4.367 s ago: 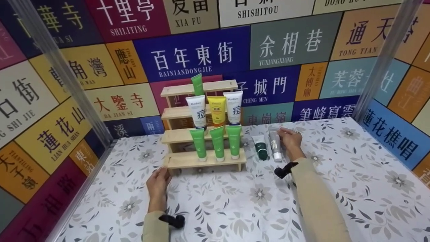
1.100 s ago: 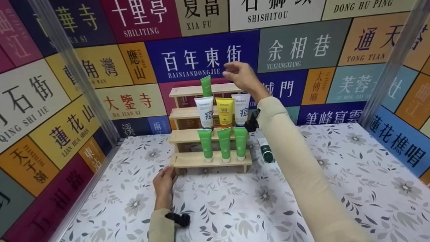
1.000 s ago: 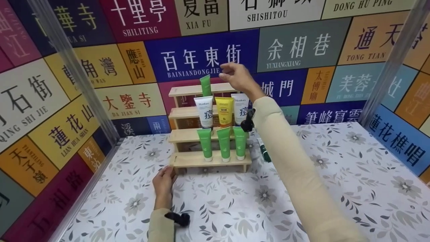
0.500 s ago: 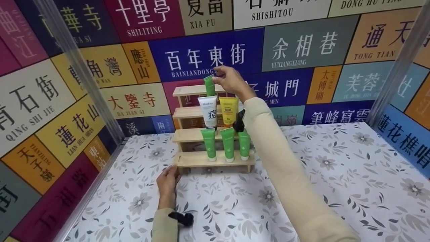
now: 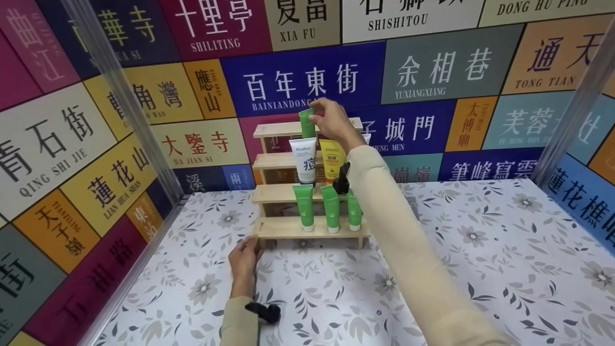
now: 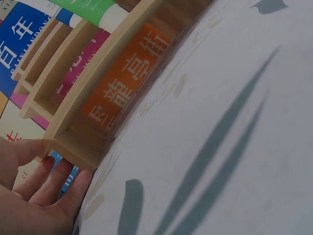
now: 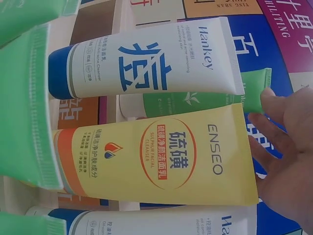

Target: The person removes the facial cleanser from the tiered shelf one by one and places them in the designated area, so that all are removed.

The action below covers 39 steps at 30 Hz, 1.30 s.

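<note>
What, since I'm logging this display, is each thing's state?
Top tube: standing, pinched
Left white tube: standing, cap down
Yellow tube: standing
Right white tube: standing, partly hidden
Left front tube: standing, cap down
Middle front tube: standing, cap down
Right front tube: standing, partly hidden
Stand: upright
Left hand: fingers gripping stand
Right hand: fingers pinching top tube

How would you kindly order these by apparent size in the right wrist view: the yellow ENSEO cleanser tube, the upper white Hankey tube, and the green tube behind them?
1. Yellow ENSEO cleanser tube
2. Upper white Hankey tube
3. Green tube behind them, partly hidden and farther back
</note>
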Motion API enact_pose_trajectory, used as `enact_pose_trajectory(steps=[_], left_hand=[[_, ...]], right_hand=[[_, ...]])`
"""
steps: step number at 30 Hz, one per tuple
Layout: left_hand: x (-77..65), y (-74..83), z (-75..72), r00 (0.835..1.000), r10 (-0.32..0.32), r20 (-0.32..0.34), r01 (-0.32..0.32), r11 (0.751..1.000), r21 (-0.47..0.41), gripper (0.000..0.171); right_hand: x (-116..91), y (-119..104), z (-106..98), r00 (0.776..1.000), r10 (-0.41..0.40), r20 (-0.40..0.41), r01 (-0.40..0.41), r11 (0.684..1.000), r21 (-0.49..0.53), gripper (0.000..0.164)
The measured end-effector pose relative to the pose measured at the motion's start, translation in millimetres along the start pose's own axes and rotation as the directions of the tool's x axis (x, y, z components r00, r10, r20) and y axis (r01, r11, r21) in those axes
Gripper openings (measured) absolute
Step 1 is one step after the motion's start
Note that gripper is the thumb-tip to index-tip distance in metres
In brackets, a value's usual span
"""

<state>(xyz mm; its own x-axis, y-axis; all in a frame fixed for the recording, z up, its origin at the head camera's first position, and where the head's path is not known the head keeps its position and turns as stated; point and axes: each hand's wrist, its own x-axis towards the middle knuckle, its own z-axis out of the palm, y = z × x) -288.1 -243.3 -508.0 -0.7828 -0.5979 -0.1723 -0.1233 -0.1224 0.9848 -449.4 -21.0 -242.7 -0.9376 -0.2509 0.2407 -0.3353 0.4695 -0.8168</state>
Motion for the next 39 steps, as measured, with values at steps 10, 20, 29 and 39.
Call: enact_pose_trajectory(steps=[10, 20, 29, 39], left_hand=[[-1.5, 1.8, 9.4, 1.0, -0.023, 0.016, 0.023, 1.0, 0.013, 0.044], [-2.6, -1.2, 7.7, 1.0, -0.008, 0.022, 0.008, 0.999, -0.032, 0.041], [-1.1, -2.2, 0.0, 1.0, 0.009, 0.028, -0.008, 1.0, -0.024, 0.042], [0.0, 0.4, -0.2, 0.999, -0.023, 0.035, 0.024, 0.999, -0.04, 0.042]], right_hand=[[-2.3, 7.7, -12.4, 0.983, -0.005, -0.184, 0.0, 1.0, -0.028, 0.023], [-4.8, 11.1, -22.6, 0.961, -0.045, -0.272, 0.083, 0.988, 0.132, 0.019], [-13.8, 3.3, -50.1, 0.93, -0.132, -0.344, 0.202, 0.964, 0.174, 0.02], [-35.0, 11.5, -95.9, 0.878, -0.224, -0.423, 0.303, 0.944, 0.129, 0.019]])
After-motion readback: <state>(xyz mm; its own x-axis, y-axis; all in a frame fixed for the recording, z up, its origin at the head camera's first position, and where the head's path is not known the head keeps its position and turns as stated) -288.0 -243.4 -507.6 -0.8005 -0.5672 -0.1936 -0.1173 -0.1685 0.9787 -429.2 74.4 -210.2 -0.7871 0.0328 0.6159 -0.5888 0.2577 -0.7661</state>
